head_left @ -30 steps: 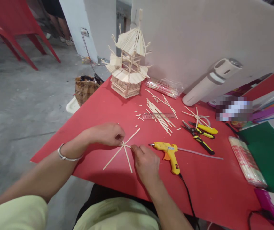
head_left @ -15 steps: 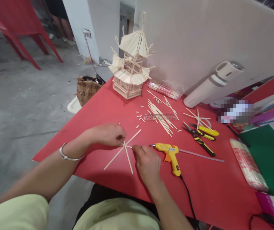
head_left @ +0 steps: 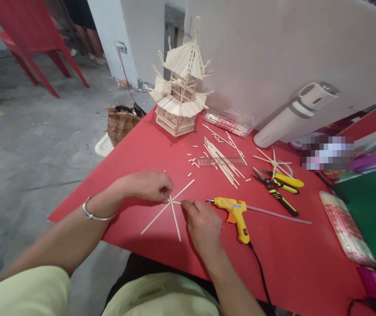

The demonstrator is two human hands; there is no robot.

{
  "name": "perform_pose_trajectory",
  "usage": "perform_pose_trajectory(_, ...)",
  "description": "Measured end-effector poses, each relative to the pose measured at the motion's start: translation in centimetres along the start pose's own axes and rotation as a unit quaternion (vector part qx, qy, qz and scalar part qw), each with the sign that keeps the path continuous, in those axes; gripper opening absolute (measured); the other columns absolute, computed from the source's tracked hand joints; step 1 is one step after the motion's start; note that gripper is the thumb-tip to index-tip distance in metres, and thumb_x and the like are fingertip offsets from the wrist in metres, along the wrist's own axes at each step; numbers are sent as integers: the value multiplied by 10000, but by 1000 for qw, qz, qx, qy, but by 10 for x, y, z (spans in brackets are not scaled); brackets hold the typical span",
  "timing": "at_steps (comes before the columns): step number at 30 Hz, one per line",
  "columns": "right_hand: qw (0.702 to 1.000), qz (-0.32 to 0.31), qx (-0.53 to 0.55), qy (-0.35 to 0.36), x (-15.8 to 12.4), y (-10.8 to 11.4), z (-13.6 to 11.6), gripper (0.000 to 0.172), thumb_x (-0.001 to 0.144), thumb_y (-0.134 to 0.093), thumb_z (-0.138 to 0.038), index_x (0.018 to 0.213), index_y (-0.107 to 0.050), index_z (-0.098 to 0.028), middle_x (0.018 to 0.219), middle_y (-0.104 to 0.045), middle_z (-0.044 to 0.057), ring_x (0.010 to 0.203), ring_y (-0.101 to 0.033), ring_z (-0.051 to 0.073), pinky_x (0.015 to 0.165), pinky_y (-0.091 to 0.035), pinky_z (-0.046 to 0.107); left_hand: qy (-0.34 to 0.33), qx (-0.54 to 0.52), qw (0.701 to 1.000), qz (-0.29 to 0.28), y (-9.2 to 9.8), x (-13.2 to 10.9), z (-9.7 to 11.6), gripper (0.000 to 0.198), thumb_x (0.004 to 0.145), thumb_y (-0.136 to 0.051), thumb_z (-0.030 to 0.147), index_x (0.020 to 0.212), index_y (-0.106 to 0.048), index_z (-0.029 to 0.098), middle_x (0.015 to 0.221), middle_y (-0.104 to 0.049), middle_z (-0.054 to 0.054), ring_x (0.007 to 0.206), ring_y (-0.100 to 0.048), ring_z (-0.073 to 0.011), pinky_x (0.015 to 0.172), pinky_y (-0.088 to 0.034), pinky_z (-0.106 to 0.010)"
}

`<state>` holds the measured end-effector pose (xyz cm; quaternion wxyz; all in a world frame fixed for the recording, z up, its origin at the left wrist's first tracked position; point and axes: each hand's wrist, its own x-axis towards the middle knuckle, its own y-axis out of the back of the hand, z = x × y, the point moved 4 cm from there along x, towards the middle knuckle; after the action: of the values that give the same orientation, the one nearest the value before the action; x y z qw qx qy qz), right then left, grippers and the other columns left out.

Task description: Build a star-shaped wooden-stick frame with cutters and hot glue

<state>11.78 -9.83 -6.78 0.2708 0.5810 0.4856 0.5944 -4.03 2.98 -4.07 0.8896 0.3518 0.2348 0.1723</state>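
Note:
Thin wooden sticks (head_left: 176,221) cross in a star shape over the red table, between my two hands. My left hand (head_left: 153,186), with a silver bangle at the wrist, is closed in a pinch on the star close to the crossing. From the other side, the thumb and fingers of my right hand (head_left: 203,223) pinch the end of one stick. Just right of that hand lies a yellow hot glue gun (head_left: 234,206) with a clear glue stick (head_left: 280,214) in its back end. Parts of the sticks are hidden under my fingers.
A stick-built pagoda model (head_left: 179,92) stands at the back. Loose sticks (head_left: 222,164), a clear ruler (head_left: 204,161), another stick star (head_left: 274,163) and yellow-black pliers (head_left: 281,199) lie right of centre. Behind them leans a white bottle (head_left: 283,123). Packaged sticks (head_left: 345,228) lie at right.
The view has shifted slightly. My hands keep the same pinches, and the crossed sticks have turned very slightly, with their near ends a little further left.

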Motion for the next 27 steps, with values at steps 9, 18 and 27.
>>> perform_pose_trajectory(9,1000,-15,-4,-2,1,0,0,296,969,-520,-90,1031,-755,-257,701,-577,-4,638,-452,147,604,-225,308,17,6,1000,-8,1,0,0,207,800,-666,317,645,-608,192,654,-614,9,636,-537,-141,631,-355,-270)
perform_pose_trajectory(18,1000,-12,4,3,0,-3,2,269,995,-522,-137,1053,-755,-258,701,-574,-3,636,-449,146,610,-232,307,21,-14,1000,-10,1,1,0,175,815,-664,293,671,-654,196,705,-675,-1,662,-568,-147,653,-377,-267)
perform_pose_trajectory(27,1000,-13,12,3,-2,-4,3,262,1006,-529,-154,1077,-754,-266,702,-579,-4,645,-467,146,613,-253,305,3,-25,1000,-14,3,-2,0,177,809,-675,251,647,-632,193,662,-626,9,645,-540,-135,650,-377,-249)
